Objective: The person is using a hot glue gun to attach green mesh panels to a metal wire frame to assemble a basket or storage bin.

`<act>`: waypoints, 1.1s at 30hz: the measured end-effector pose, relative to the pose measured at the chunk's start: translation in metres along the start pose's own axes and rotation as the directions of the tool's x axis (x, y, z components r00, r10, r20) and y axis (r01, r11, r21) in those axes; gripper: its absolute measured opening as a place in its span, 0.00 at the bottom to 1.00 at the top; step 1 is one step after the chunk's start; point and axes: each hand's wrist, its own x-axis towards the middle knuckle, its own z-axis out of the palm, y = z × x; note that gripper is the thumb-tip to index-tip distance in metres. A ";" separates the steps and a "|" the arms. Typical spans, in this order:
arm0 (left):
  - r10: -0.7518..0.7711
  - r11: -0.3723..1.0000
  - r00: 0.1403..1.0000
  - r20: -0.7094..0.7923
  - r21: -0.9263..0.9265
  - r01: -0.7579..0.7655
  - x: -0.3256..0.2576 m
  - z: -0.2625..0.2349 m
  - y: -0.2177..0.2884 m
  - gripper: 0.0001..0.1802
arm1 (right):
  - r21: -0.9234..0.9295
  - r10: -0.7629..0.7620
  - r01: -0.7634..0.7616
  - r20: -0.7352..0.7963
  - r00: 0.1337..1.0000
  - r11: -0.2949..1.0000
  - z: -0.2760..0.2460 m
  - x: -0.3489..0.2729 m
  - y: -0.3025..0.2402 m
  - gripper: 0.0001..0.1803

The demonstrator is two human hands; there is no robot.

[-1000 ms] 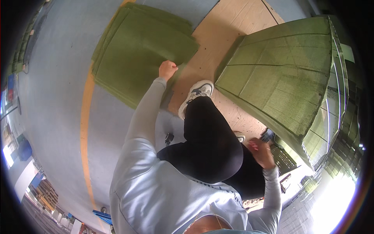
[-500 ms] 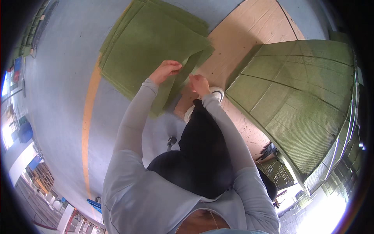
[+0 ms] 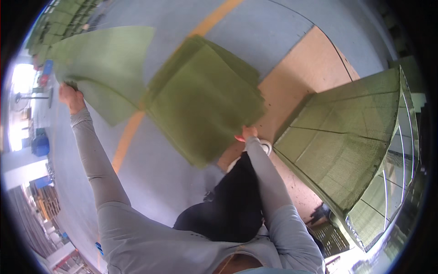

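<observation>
My left hand [image 3: 72,97] is stretched far out to the left, its fingers closed on the edge of a green mesh sheet [image 3: 121,61]. This sheet hangs spread and bent above the floor, blurred by motion. A stack of green mesh sheets [image 3: 200,100] lies on the floor in front of me. At its near right corner is my right hand [image 3: 249,132], with its fingers closed. A small red object [image 3: 239,138] sticks out from that hand; its kind is not clear. Whether the hand also touches the stack cannot be told.
On the right stands a large frame covered in green mesh [image 3: 342,132], over a brown board [image 3: 299,75] on the floor. A yellow floor line [image 3: 125,144] runs past the stack. Behind my right arm sits a plastic crate [image 3: 331,237]. More green sheets [image 3: 59,25] are piled far left.
My left hand has swung from the stack's near right corner far to the left, carrying a sheet off the top. My right hand remains near the corner, and the red object now shows.
</observation>
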 end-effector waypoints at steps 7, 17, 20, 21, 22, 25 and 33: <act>-0.045 0.987 0.847 0.530 -0.107 0.119 -0.054 0.142 0.137 0.15 | -0.591 -0.508 0.636 0.396 0.765 0.496 -0.044 -0.166 -0.135 0.25; -0.285 0.821 0.832 0.476 -0.327 0.468 -0.125 0.246 0.271 0.16 | -0.535 -0.919 0.830 -0.387 -0.076 0.157 -0.112 -0.399 -0.244 0.45; -0.060 0.798 0.706 0.706 -0.391 0.459 -0.083 0.253 0.301 0.16 | -0.648 -0.812 0.700 -0.559 -0.169 0.301 -0.152 -0.455 -0.263 0.33; -0.127 0.835 0.761 0.636 -0.346 0.428 -0.067 0.254 0.310 0.16 | -0.672 -0.798 0.667 -0.572 -0.191 0.321 -0.168 -0.472 -0.267 0.33; -0.067 0.819 0.706 0.705 -0.365 0.442 -0.053 0.256 0.321 0.17 | -0.711 -0.755 0.622 -0.592 -0.281 0.326 -0.188 -0.485 -0.269 0.35; -0.007 0.781 0.637 0.771 -0.393 0.485 -0.040 0.260 0.349 0.16 | -0.804 -0.679 0.523 -0.554 -0.483 0.283 -0.236 -0.507 -0.281 0.40; 0.449 0.893 0.581 0.679 -0.362 -0.266 -0.142 0.206 0.387 0.23 | -0.217 -0.919 0.895 -0.162 0.360 0.389 -0.276 -0.508 -0.322 0.21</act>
